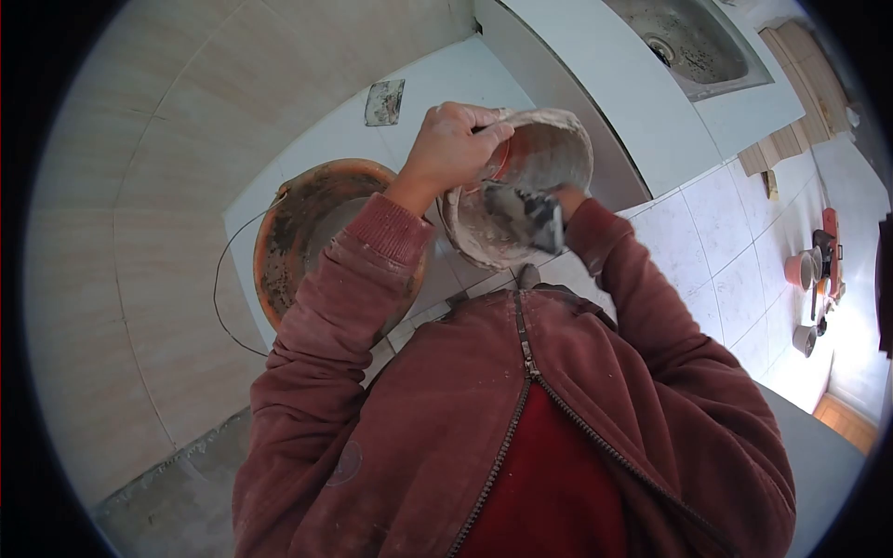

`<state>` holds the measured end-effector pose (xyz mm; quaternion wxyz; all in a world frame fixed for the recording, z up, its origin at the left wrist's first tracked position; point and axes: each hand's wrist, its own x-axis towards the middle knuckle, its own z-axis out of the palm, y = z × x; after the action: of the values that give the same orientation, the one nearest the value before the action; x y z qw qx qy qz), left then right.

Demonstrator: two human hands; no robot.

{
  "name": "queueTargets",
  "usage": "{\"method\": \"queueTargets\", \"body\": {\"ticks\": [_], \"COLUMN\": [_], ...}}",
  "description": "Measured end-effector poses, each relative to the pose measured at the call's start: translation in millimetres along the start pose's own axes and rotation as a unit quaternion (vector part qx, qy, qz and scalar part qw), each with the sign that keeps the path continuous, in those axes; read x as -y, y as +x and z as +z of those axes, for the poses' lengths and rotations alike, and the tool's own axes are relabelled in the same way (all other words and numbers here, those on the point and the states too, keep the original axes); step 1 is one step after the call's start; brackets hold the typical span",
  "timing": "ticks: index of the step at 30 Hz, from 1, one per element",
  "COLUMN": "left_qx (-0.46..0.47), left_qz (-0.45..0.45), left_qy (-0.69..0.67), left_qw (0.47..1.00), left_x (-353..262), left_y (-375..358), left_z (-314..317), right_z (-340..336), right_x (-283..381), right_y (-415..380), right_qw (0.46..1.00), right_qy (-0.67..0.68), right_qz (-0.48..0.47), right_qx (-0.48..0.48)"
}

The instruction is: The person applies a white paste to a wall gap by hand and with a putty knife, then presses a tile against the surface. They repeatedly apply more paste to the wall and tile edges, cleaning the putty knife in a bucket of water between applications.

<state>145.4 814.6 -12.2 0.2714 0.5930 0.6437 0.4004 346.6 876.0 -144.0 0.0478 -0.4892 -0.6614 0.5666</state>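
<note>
Above the orange bucket, left hand grips a mortar-caked bowl.

Room: beige tiled wall, white tiled floor, white worktop with steel sink, daylight at right.

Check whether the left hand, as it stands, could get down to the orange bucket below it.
Probably not right away. The left hand grips the rim of the small mortar-caked bowl, so it is occupied. Otherwise the way looks free: the orange bucket sits open just below that forearm, nothing lying between.
</note>
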Motion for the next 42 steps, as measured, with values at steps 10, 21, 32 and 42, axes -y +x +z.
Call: {"method": "queueTargets", "body": {"ticks": [10, 21, 32, 42], "left_qx": [-0.022, -0.022, -0.006, -0.009], "left_qz": [0.074, -0.004, 0.055, 0.047], "left_qy": [0.032, 0.012, 0.024, 0.001], "left_qw": [0.996, 1.0, 0.998, 0.999], "left_x": [15.8, 17.3, 8.4, 22.6], "left_y": [5.9, 1.2, -5.5, -3.5], "left_z": [-16.1, -20.9, -13.1, -21.3], "right_z": [12.9, 19.0, 55.9, 39.1], "right_x": [-28.8, -23.7, 57.1, -29.4], "right_y": [2.6, 16.6, -2.2, 36.6], "right_qw": [0.943, 0.978, 0.985, 0.943], "right_qy": [0.321, 0.199, -0.161, 0.298], "right_qz": [0.012, 0.009, -0.029, -0.11], "right_qx": [0.093, 0.057, -0.05, 0.101]}}
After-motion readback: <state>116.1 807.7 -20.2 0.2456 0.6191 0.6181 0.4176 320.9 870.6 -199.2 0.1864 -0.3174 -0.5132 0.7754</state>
